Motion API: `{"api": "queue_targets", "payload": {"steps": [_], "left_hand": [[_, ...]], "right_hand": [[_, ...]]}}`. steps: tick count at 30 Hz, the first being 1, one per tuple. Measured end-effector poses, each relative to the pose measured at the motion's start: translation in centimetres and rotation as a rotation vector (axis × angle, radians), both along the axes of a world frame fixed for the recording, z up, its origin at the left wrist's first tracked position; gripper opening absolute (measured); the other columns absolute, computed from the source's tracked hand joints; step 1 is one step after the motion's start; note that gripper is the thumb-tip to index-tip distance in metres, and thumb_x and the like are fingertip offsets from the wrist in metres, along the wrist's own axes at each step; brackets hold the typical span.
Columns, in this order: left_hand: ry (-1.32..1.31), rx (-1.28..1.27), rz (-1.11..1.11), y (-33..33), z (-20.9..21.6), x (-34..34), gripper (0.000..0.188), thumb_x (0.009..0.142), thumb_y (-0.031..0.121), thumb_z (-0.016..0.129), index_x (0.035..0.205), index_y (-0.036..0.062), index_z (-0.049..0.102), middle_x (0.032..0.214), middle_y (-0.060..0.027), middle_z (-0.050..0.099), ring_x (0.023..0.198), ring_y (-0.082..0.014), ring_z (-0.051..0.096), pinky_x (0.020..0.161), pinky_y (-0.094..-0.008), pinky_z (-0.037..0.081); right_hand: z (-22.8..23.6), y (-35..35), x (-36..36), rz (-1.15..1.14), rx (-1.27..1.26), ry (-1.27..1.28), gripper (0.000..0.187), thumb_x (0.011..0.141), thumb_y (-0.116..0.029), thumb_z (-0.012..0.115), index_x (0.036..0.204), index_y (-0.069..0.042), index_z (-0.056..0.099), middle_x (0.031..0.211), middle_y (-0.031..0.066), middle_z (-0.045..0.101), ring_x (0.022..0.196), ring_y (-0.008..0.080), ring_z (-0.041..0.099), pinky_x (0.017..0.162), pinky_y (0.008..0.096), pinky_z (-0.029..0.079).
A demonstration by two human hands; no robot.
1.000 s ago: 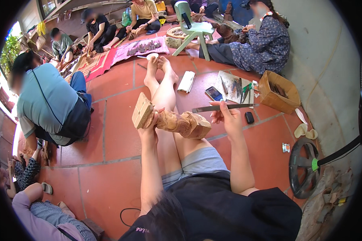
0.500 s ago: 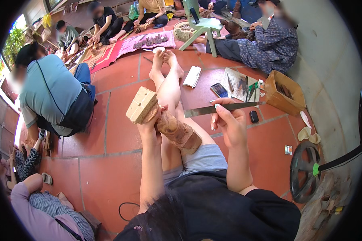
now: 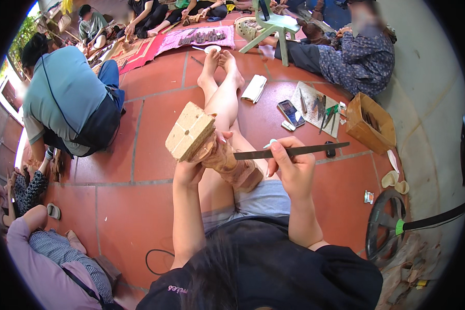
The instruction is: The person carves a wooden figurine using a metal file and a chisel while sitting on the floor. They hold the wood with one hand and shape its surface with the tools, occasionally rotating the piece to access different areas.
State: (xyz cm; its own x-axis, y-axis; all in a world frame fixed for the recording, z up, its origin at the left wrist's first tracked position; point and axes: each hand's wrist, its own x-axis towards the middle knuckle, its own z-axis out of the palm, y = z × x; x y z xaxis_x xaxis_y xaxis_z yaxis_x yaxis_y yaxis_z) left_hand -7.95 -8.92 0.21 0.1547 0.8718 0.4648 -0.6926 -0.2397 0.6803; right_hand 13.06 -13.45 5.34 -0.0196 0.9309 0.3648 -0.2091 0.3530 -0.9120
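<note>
A carved wooden figure (image 3: 223,161) lies tilted across my thighs, its pale square base (image 3: 190,132) facing up and to the left. My left hand (image 3: 191,171) is closed around it just below that base. Between the thumb and fingers of my right hand (image 3: 295,166) is a long, flat, dark metal file (image 3: 315,150), held nearly level. The file's left end is at the side of the carving; whether it touches the wood, I cannot tell. Some of the left fingers are hidden behind the figure.
On the tiled floor to the right are a phone (image 3: 291,113), a board with hand tools (image 3: 315,109), a cardboard box (image 3: 369,123) and a black wheel-shaped base (image 3: 385,225). A green plastic chair (image 3: 274,26) stands ahead. A person in blue (image 3: 70,103) sits at left; others sit around.
The file has turned in my right hand, from its broad face to a narrower side, and its left end is lower. The carving is still in my left hand. The view has shifted slightly.
</note>
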Motion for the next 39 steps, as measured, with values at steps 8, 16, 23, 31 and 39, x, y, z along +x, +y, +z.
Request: {"api": "queue_targets", "payload": {"steps": [8, 16, 23, 31, 39], "left_hand": [[0.024, -0.072, 0.058, -0.1, -0.3, 0.9, 0.057, 0.078, 0.02, 0.072, 0.125, 0.0, 0.048, 0.092, -0.0098, 0.058, 0.096, -0.0264, 0.058, 0.099, -0.0475, 0.042], [-0.046, -0.149, 0.08, -0.1, -0.7, 0.9, 0.055, 0.075, 0.016, 0.077, 0.121, -0.0005, 0.052, 0.105, -0.0135, 0.064, 0.101, -0.0266, 0.062, 0.09, -0.0391, 0.05], [-0.005, -0.19, 0.123, -0.6, 0.0, 1.9, 0.054, 0.075, 0.013, 0.076, 0.122, -0.002, 0.052, 0.108, -0.0147, 0.063, 0.102, -0.0267, 0.063, 0.089, -0.038, 0.051], [-0.003, -0.194, 0.165, -0.3, 0.3, 1.9, 0.048, 0.077, 0.014, 0.072, 0.118, -0.001, 0.053, 0.093, -0.0103, 0.059, 0.098, -0.0284, 0.058, 0.099, -0.0482, 0.042], [-0.121, -0.165, 0.131, 0.7, -0.6, 0.8, 0.042, 0.079, 0.011, 0.07, 0.115, -0.0015, 0.054, 0.093, -0.012, 0.062, 0.097, -0.027, 0.061, 0.09, -0.0397, 0.049]], "right_hand": [[-0.9, 0.0, -0.6, -0.044, 0.016, -0.014, 0.02, 0.097, -0.012, 0.052, 0.09, 0.005, 0.06, 0.058, 0.0041, 0.056, 0.048, 0.0083, 0.052, 0.045, 0.0215, 0.042], [-2.5, 0.7, -1.9, 0.105, -0.112, 0.034, 0.021, 0.099, -0.017, 0.049, 0.095, 0.002, 0.057, 0.065, 0.0047, 0.059, 0.054, 0.0081, 0.054, 0.05, 0.0208, 0.045], [-3.2, 0.8, -2.7, 0.128, -0.037, 0.146, 0.023, 0.101, -0.021, 0.043, 0.094, -0.001, 0.051, 0.067, 0.0062, 0.059, 0.055, 0.0092, 0.055, 0.051, 0.0211, 0.045], [-5.0, 1.5, -2.8, 0.109, 0.069, 0.122, 0.022, 0.101, -0.02, 0.042, 0.094, -0.001, 0.05, 0.068, 0.0068, 0.059, 0.057, 0.01, 0.056, 0.052, 0.0221, 0.046], [-4.8, 2.4, -3.9, 0.121, -0.042, 0.176, 0.02, 0.101, -0.018, 0.042, 0.093, -0.001, 0.05, 0.068, 0.0098, 0.061, 0.053, 0.0105, 0.054, 0.05, 0.022, 0.045]]}}
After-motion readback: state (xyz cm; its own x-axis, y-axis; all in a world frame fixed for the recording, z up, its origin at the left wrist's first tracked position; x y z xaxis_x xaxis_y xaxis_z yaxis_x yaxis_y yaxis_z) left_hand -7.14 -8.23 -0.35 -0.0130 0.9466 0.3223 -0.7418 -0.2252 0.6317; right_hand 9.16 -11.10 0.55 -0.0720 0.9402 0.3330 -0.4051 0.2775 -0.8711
